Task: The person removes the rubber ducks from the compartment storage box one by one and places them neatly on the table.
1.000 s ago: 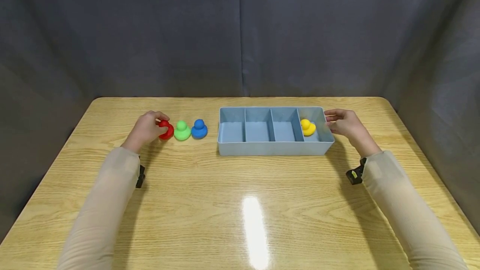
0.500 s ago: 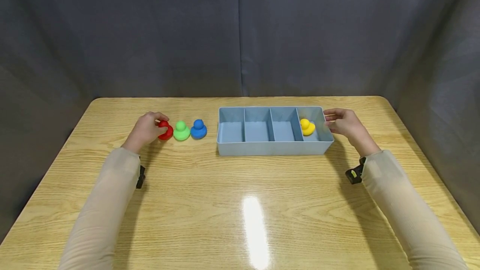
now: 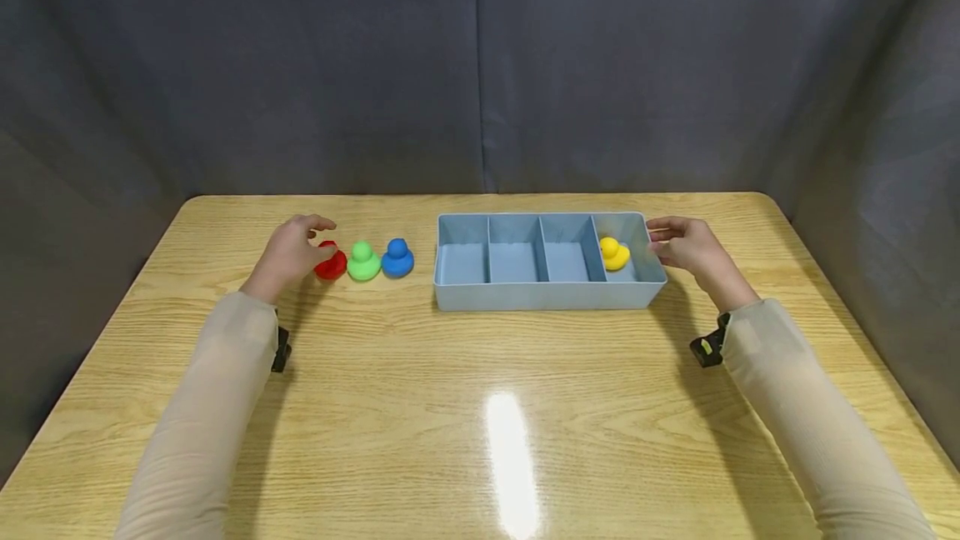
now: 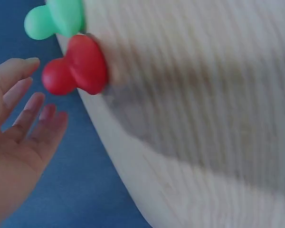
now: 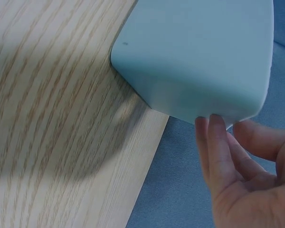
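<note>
Left hand [image 3: 288, 252] fingers spread loose just beside red duck [image 3: 330, 263], right hand [image 3: 688, 247] fingertips flat against divided tray [image 3: 540, 297] end wall.

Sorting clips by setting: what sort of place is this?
Likely a staged recording booth, not a home: a wooden table with grey curtains all round, bearing only toy ducks and a divided tray.
</note>
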